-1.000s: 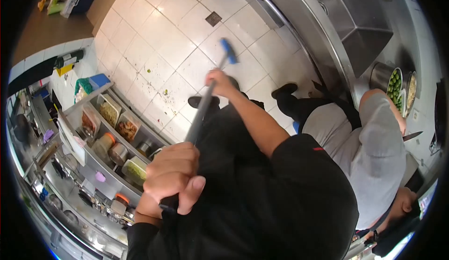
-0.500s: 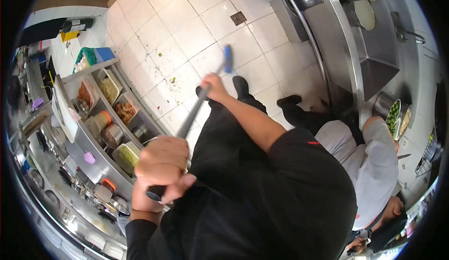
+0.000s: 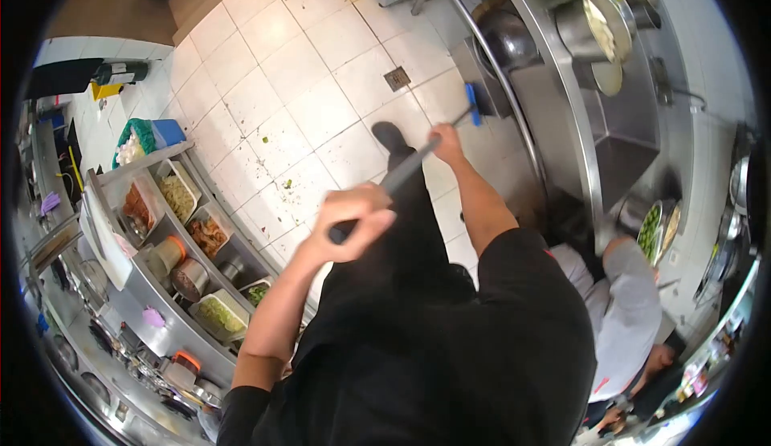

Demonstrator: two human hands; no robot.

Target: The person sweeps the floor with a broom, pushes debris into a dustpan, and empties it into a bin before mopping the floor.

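A long-handled broom with a dark grey handle (image 3: 409,166) and a narrow blue head (image 3: 472,105) slants across the front of my body. My left hand (image 3: 353,215) is closed around the handle's upper end. Further down the handle, my right hand (image 3: 446,142) is also closed around it. The head is low by the floor, beside a metal box under the sink counter; whether its bristles touch the tiles I cannot make out. Dark crumbs and green scraps (image 3: 287,184) lie scattered on the white tiled floor (image 3: 309,109), left of the broom.
On the left, a steel counter (image 3: 193,295) holds several food containers. A steel sink counter (image 3: 582,117) with a front rail (image 3: 506,85) runs along the right. A co-worker in grey (image 3: 630,317) stands close on my right. A floor drain (image 3: 397,79) lies ahead.
The broom's blue head has swung right, toward the sink counter. Both hands have moved right with the handle. My view has shifted, and one shoe now shows further forward.
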